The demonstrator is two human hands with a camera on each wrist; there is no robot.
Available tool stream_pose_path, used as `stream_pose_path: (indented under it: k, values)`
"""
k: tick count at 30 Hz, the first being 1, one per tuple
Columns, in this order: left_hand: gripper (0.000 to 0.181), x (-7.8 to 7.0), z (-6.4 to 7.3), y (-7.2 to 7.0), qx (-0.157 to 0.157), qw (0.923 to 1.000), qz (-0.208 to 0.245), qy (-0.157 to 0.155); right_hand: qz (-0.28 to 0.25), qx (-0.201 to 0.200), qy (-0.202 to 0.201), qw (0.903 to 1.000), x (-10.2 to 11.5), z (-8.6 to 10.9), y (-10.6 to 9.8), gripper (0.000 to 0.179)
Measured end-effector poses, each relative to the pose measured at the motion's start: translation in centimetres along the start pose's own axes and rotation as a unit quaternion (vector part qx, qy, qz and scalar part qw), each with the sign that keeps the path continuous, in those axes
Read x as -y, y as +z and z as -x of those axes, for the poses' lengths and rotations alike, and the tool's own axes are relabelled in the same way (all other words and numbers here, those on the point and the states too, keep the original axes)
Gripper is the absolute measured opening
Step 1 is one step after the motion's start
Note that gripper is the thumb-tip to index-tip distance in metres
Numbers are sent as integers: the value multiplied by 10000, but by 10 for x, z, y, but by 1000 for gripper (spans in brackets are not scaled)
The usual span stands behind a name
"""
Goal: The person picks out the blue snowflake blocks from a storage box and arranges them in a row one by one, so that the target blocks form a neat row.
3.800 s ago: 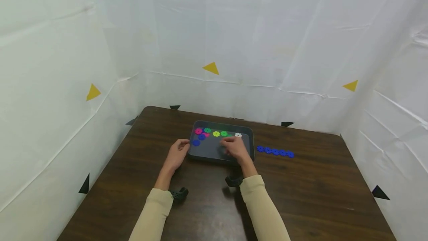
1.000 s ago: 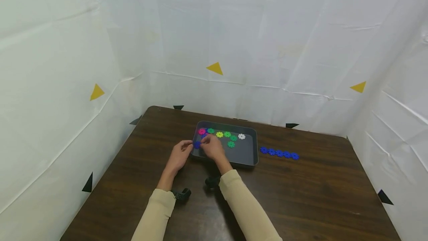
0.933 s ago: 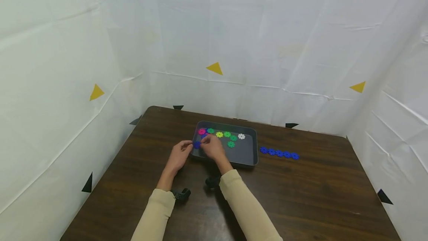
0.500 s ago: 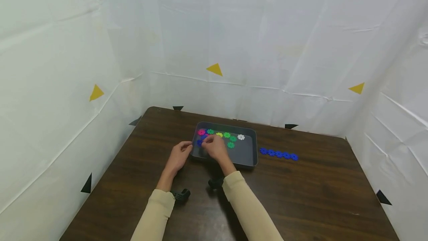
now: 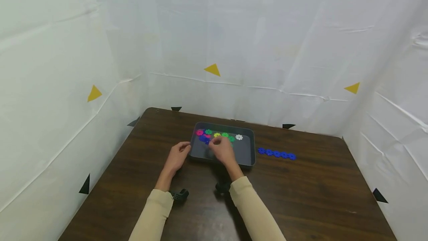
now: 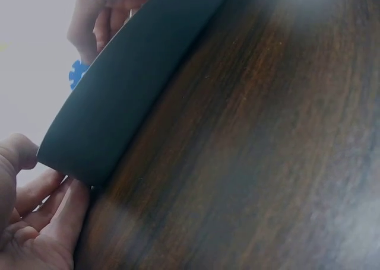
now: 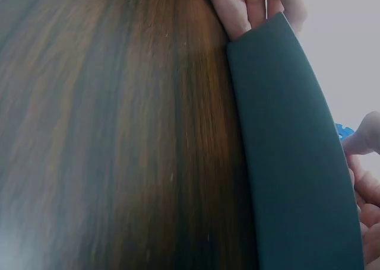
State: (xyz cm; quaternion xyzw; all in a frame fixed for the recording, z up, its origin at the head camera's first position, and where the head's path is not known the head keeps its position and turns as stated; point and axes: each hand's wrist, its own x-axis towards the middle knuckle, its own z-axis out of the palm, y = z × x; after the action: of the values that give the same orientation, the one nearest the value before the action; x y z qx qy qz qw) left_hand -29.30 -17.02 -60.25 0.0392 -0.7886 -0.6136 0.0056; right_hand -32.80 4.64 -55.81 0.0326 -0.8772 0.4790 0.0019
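My left hand (image 5: 177,157) holds the left front corner of a dark grey tray (image 5: 245,155), thumb at the rim and fingers against the outer wall in the left wrist view. Over the tray's middle, my right hand (image 5: 224,152) pinches a blue flower-shaped disc (image 5: 207,141) with notched edges. That disc also shows past the tray wall in the left wrist view, as a blue disc (image 6: 76,74) at the fingertips. Inside the tray lie a pink disc (image 5: 199,132), a yellow disc (image 5: 217,135), a white disc (image 5: 239,137), several green discs (image 5: 225,135) and another blue disc (image 5: 202,138).
To the right of the tray, a straight row of blue discs (image 5: 276,154) lies on the dark wood table (image 5: 317,189). White sheeting (image 5: 267,47) with coloured triangles hangs behind the table and at both sides.
My right hand, which reached to the tray's left front part a second ago, has moved right and slightly away with the blue disc. My left hand stays at the tray's corner.
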Motion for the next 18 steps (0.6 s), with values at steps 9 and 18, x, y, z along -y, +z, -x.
stream_pose_path:
  k: [9,18]
  values:
    - [43,-1,-5,-2,-41,9998,46,-190,175,-460,-344,9982,-4,4,-15,16]
    - [44,2,-6,-9,-94,9997,-67,-194,236,-636,-495,9965,-9,3,-33,15]
